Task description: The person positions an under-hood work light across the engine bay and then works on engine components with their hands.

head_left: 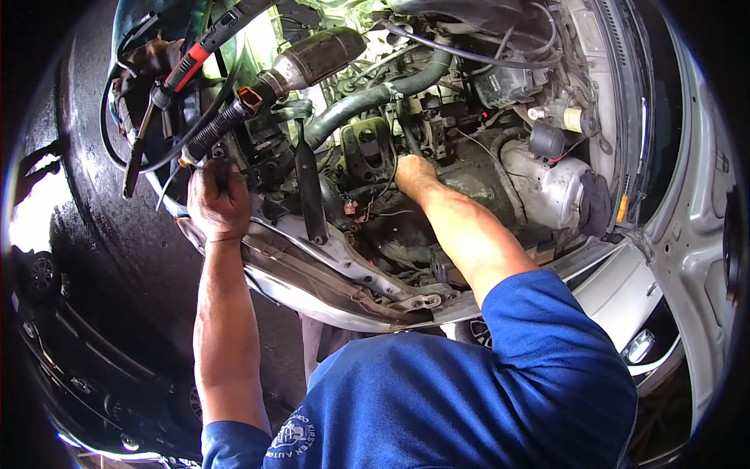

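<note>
Inside an open car engine bay, my right hand (416, 175) is closed low beside an upright dark ribbed hose (411, 139). Its fingertips are hidden, and I cannot make out what they grip. My left hand (219, 200), dark with grime, is at the car's front edge with its fingers curled, just below the end of a black corrugated pipe (209, 134). What lies inside those fingers does not show. Between my hands, a flat black bar (310, 191) slants down to the metal front crossmember (344, 254). A thick curved rubber hose (383, 95) runs beyond my right hand.
A metal canister (322, 59) joins the corrugated pipe. Nearby at the upper left are a red-and-black stick light (191, 64) and a ratchet-like tool (139, 148). A rounded silver housing (547, 186) sits at right. A dark car (101, 375) stands at lower left.
</note>
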Tool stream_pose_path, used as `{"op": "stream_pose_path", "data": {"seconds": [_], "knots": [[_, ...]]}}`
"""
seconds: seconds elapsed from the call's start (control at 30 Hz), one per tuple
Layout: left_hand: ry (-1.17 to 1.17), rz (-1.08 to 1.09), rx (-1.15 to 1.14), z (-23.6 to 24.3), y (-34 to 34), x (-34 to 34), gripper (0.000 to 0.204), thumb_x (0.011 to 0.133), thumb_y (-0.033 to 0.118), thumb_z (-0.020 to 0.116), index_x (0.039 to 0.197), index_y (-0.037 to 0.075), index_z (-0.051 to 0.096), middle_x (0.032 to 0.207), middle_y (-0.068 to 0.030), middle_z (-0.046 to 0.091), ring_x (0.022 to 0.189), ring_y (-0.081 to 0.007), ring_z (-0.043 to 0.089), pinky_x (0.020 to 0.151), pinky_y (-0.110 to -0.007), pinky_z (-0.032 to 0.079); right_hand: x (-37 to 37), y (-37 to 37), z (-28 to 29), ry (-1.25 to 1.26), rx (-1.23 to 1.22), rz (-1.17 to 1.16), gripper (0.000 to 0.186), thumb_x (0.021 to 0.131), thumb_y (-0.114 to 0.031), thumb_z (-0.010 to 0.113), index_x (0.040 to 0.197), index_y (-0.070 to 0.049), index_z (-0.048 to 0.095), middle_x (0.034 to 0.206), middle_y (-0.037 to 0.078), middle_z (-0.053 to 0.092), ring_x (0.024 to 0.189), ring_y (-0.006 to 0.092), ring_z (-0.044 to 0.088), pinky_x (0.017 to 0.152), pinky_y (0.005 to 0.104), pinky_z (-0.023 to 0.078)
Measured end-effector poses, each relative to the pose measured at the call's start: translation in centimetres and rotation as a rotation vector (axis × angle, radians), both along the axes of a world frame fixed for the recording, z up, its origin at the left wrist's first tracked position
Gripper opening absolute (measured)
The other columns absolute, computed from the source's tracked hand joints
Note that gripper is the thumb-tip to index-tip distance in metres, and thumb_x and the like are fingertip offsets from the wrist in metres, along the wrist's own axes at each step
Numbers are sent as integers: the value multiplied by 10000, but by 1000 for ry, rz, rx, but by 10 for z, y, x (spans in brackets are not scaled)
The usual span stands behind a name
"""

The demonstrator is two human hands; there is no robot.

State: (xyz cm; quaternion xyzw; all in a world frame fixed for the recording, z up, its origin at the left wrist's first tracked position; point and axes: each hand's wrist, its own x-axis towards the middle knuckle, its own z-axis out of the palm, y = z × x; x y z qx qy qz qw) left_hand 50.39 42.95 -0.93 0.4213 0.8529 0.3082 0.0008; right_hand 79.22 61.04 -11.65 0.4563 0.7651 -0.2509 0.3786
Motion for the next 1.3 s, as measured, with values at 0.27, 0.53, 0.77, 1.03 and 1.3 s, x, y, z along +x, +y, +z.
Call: {"op": "stream_pose_path", "data": {"seconds": [0.27,0.53,0.77,1.03,1.3], "knots": [[50,-3,9,-4,0,-1,186,787,183,652,933,69,630,818,-121,637,769,-327,616,712,-405,499,1,2,-4,-42,-26,41,274,895,-161,506,1076,-100,702,1126,157,663,1063,307,640,880,408,521],[31,12,0,-2,0,1,181,793,187,651,934,74,633,820,-107,640,781,-320,620,721,-405,499,0,7,-2,-50,-47,120,269,875,-156,518,1054,-94,710,1114,152,669,1057,313,642,878,404,522],[16,-6,-6,-1,-1,-1,178,799,198,653,924,73,635,823,-103,638,783,-315,625,726,-403,500,-2,4,4,25,-33,38,261,865,-133,537,1051,-75,710,1106,159,672,1054,313,645,880,399,523],[52,21,-18,-9,-5,-6,227,785,199,673,951,53,622,827,-116,636,773,-313,628,708,-396,503,-6,7,10,-13,-68,126,260,869,-137,539,1058,-76,707,1114,162,668,1055,313,644,877,405,525],[-4,39,2,-7,-4,-1,228,779,184,676,952,44,625,838,-120,641,772,-320,632,705,-395,504,3,5,0,16,-26,133,245,822,-112,552,1001,-72,715,1052,183,676,998,336,656,836,429,533]]}}
